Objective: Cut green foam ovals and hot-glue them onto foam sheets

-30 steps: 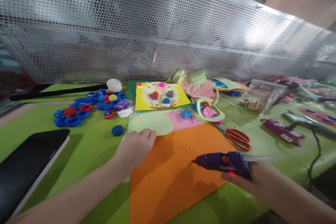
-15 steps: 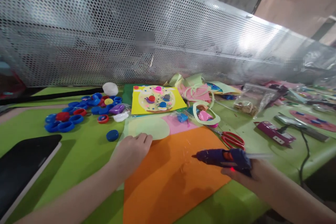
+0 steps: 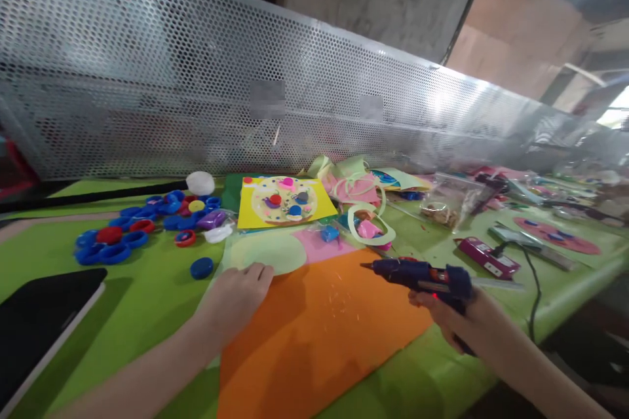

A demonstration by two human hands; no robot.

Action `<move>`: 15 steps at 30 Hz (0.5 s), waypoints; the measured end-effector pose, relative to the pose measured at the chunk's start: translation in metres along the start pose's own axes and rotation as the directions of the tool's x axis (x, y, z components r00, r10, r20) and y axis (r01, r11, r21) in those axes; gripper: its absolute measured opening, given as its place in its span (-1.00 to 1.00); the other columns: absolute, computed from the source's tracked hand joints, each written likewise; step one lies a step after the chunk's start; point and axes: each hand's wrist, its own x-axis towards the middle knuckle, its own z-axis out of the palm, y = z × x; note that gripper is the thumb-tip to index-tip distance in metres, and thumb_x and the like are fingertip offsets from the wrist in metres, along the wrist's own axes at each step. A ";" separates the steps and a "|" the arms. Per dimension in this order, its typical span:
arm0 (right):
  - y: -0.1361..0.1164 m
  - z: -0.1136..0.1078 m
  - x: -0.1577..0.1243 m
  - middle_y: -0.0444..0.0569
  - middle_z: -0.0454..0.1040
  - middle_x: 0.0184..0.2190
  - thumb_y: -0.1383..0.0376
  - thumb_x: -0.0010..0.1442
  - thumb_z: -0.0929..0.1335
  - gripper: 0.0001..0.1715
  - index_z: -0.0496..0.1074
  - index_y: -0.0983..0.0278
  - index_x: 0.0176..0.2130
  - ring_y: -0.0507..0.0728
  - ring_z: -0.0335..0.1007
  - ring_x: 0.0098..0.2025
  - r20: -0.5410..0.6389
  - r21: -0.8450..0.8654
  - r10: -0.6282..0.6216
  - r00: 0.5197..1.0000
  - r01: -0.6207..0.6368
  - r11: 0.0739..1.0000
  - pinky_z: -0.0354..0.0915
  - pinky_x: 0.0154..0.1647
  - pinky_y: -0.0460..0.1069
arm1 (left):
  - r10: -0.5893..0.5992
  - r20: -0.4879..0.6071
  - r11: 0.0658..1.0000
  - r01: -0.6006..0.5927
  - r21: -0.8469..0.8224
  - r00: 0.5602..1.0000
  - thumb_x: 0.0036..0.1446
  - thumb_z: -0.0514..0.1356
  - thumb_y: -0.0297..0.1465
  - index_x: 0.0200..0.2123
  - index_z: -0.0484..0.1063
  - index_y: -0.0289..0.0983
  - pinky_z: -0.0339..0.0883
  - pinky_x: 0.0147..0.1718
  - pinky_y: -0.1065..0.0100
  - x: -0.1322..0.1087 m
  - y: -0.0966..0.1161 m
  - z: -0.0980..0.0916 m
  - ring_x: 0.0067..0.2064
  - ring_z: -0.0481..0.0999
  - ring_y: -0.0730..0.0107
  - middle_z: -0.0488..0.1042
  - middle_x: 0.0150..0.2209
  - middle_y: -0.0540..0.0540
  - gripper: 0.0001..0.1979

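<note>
My right hand (image 3: 466, 324) is wrapped round the grip of a dark blue glue gun (image 3: 422, 277). Its nozzle points left above an orange sheet (image 3: 344, 334), and a clear glue stick (image 3: 498, 284) sticks out of its back. A small red light glows on the gun. On the left, the curled fingers of my left hand (image 3: 238, 298) pinch the near edge of a pale green paper oval (image 3: 275, 252); the fingertips are partly hidden. Thin whitish strands lie on the orange sheet. Beneath the oval show pale green and pink sheets (image 3: 322, 242).
Blue and red bottle-cap flowers (image 3: 115, 252) and a loose blue cap (image 3: 201, 268) lie left, near a black phone-like device (image 3: 42, 321). A yellow decorated card (image 3: 287, 201) lies behind. Rightward are a pale paper ring (image 3: 390, 236), power strip (image 3: 489, 257) and cable. A perforated metal panel (image 3: 221, 78) borders the back.
The glue gun has risen a little from the orange sheet and now covers most of the red-handled scissors. My left hand stays at the oval's edge. The camera view has tilted up.
</note>
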 end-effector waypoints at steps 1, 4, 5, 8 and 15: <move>0.002 -0.001 0.001 -0.27 0.14 -0.87 -0.03 -0.05 0.33 -0.56 0.45 0.29 -0.37 0.00 0.08 -0.84 0.042 0.013 0.050 0.998 -0.050 0.999 0.04 -0.80 -0.11 | -0.006 0.005 1.000 0.006 -0.006 1.000 -0.07 0.00 -0.78 -0.31 0.40 -0.34 0.34 -0.50 0.34 0.000 0.000 -0.001 -0.44 0.53 0.23 0.48 -0.40 -0.12 -0.65; 0.006 -0.003 0.003 -0.28 0.13 -0.85 -0.03 -0.07 0.32 -0.57 0.40 0.30 -0.43 -0.03 0.06 -0.83 0.075 0.075 0.087 0.993 -0.093 0.993 -0.01 -0.79 -0.13 | -0.029 0.013 0.999 0.029 -0.022 0.999 -0.04 0.00 -0.77 -0.31 0.41 -0.35 0.33 -0.52 0.33 0.000 0.000 -0.003 -0.45 0.54 0.21 0.49 -0.40 -0.14 -0.67; 0.007 -0.002 0.003 -0.28 0.13 -0.84 -0.03 -0.05 0.31 -0.57 0.38 0.30 -0.45 -0.04 0.06 -0.82 0.056 0.104 0.075 0.996 -0.081 0.991 -0.01 -0.78 -0.13 | -0.037 0.013 0.999 0.037 -0.025 0.999 -0.03 0.00 -0.76 -0.30 0.41 -0.35 0.33 -0.53 0.33 0.000 0.000 -0.003 -0.44 0.54 0.20 0.50 -0.40 -0.15 -0.67; 0.004 0.004 0.001 -0.29 0.12 -0.85 -0.03 -0.04 0.29 -0.56 0.37 0.32 -0.42 -0.04 0.04 -0.82 0.097 0.122 0.079 0.992 -0.091 0.988 0.00 -0.77 -0.12 | -0.049 0.013 0.998 0.050 -0.028 0.999 -0.02 0.00 -0.76 -0.29 0.42 -0.36 0.32 -0.53 0.32 0.000 0.000 -0.003 -0.43 0.55 0.17 0.51 -0.40 -0.16 -0.68; -0.019 0.015 -0.013 -0.22 0.26 -0.74 0.12 0.00 0.31 -0.69 0.45 0.28 -0.31 0.01 0.18 -0.71 0.218 0.050 -0.017 0.976 0.006 0.999 0.15 -0.69 -0.11 | -0.051 0.004 0.999 0.051 -0.015 0.999 0.08 -0.04 -0.72 -0.30 0.43 -0.36 0.29 -0.53 0.30 0.001 0.001 -0.003 -0.43 0.55 0.15 0.51 -0.40 -0.19 -0.70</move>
